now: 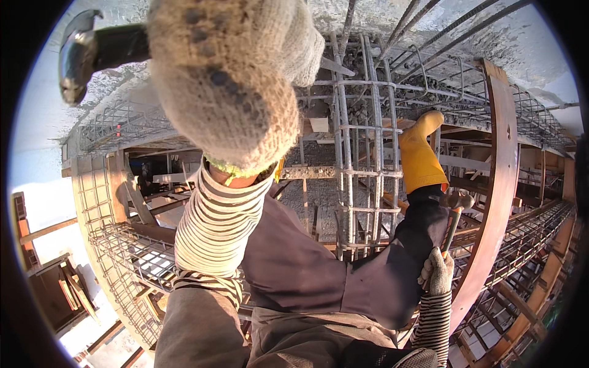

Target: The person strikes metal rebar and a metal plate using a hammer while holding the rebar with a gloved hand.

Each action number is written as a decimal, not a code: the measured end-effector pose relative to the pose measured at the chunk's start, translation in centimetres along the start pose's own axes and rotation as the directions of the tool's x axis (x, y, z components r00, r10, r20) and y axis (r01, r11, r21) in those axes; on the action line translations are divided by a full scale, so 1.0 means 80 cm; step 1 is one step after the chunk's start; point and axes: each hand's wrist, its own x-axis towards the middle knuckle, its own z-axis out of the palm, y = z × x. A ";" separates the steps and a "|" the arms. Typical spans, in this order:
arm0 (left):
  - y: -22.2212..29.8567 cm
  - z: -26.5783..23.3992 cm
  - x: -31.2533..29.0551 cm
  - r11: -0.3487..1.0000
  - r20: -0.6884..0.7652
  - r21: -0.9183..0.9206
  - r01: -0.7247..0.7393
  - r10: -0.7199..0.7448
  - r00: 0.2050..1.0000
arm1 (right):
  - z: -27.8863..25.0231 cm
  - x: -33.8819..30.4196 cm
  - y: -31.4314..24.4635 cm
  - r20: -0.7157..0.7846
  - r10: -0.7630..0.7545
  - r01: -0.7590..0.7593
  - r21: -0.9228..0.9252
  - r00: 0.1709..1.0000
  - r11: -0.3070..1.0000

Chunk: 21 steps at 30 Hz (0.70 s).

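Close up at the upper left, my left hand [224,80] in a knitted glove is closed round a tool with a black handle [123,48] and a shiny, hooked metal head [78,58]. Its exact kind is unclear. My right hand [438,270], gloved too, is low at the right beside my thigh, closed round the lower handle of a hammer [453,230]. The hammer's head points up, close to my yellow boot [423,153]. Upright rebar [368,147] tied with cross bars rises in front of me, partly hidden by my left hand.
A long wooden board [498,153] slants down the right side. Rebar cages [132,257] and timber formwork run along the left and right. Bent bars [466,34] stick out from the concrete slab [527,46] ahead. Gaps between the bars and timbers show lower levels.
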 end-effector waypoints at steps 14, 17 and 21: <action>-0.022 -0.043 -0.072 0.982 -0.272 -0.109 -0.157 0.123 0.954 | 0.033 0.019 -0.027 0.028 0.210 -0.209 -0.028 0.977 0.978; -0.081 -0.033 -0.070 0.941 -0.499 -0.157 -0.299 0.186 0.847 | 0.053 0.016 -0.039 -0.024 0.239 -0.241 -0.096 0.971 0.966; -0.156 -0.031 -0.064 0.954 -0.763 -0.162 -0.252 0.040 0.645 | 0.052 0.017 -0.039 0.000 0.223 -0.221 -0.114 0.975 0.969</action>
